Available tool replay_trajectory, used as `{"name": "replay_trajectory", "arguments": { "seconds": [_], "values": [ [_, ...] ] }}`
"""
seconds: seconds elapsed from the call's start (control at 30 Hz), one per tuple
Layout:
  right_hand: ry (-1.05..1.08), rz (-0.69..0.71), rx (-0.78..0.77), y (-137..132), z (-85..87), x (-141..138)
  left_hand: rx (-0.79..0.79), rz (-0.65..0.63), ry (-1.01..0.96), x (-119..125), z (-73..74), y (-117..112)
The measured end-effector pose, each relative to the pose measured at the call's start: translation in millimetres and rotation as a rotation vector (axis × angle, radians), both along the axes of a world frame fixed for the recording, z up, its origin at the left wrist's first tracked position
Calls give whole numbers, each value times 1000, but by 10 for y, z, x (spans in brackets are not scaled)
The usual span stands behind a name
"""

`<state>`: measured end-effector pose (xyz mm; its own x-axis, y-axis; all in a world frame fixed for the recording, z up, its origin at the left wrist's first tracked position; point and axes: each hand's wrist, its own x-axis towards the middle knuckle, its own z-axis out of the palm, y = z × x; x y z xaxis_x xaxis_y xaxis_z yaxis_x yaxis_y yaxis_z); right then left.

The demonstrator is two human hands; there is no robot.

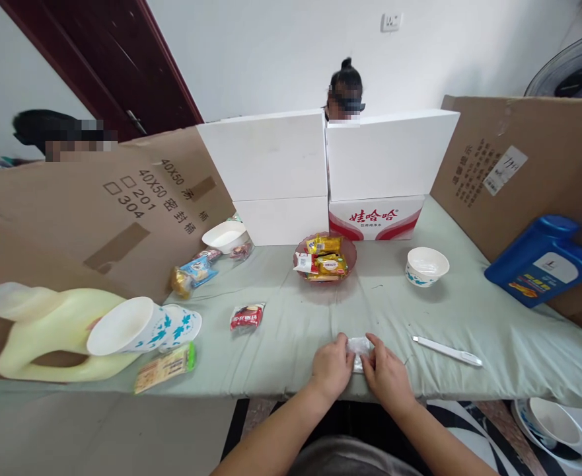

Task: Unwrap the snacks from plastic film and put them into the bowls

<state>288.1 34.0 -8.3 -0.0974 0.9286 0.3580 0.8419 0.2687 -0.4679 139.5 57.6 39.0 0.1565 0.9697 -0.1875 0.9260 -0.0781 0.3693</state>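
Note:
A small clear, crinkled plastic packet (359, 348) lies at the front of the cloth-covered table (281, 357). My left hand (331, 367) grips its left side with curled fingers. From the other side, the fingers of my right hand (386, 371) close on its right edge. What the packet contains is too small to tell. To the right of my hands rests a white utility knife (448, 351). A red-wrapped snack (247, 318) sits to the left, and beyond my hands stands a pinkish bowl (351, 259) of yellow and red wrapped snacks.
A paper bowl (425, 267) stands at right, near a blue bottle (543, 261). White boxes (281, 158) and cardboard panels (72, 231) enclose the table. At left lie a pale yellow jug (47, 324), stacked paper bowls (127, 327) and a flat packet (164, 370). Two people sit behind the panels.

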Motion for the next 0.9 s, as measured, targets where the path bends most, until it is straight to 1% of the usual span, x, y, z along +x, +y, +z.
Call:
{"name": "replay_trajectory", "arguments": {
  "seconds": [0.1,0.17,0.23,0.3,0.37,0.4,0.5,0.53,0.6,0.67,0.77,0.83,0.9],
  "values": [
    [-87,-28,-69,19,12,-26,84,40,-44,-5,-20,20],
    [-102,-41,-143,29,41,-32,162,26,-90,-26,-28,49],
    [-52,-57,-183,40,74,-28,216,-26,-175,-51,-36,88],
    [68,-62,-152,61,103,-16,231,-74,-336,-72,-51,126],
    [247,-56,-110,104,129,-6,172,-71,-586,-79,-72,155],
    [353,-49,-115,136,141,-4,120,-44,-724,-75,-81,164],
    [658,7,-257,251,184,-20,-40,81,-1068,-44,-78,171],
    [718,28,-306,283,199,-31,-76,113,-1151,-32,-66,167],
    [759,50,-351,319,225,-55,-128,161,-1283,-16,-36,156],
    [738,36,-343,309,236,-78,-145,216,-1350,-16,-20,146],
    [679,31,-338,257,222,-94,-93,306,-1342,-39,-60,144],
    [614,42,-331,246,203,-80,-70,322,-1316,-58,-118,156],
    [501,36,-292,278,194,-39,-39,318,-1251,-77,-175,179]
  ]
}}
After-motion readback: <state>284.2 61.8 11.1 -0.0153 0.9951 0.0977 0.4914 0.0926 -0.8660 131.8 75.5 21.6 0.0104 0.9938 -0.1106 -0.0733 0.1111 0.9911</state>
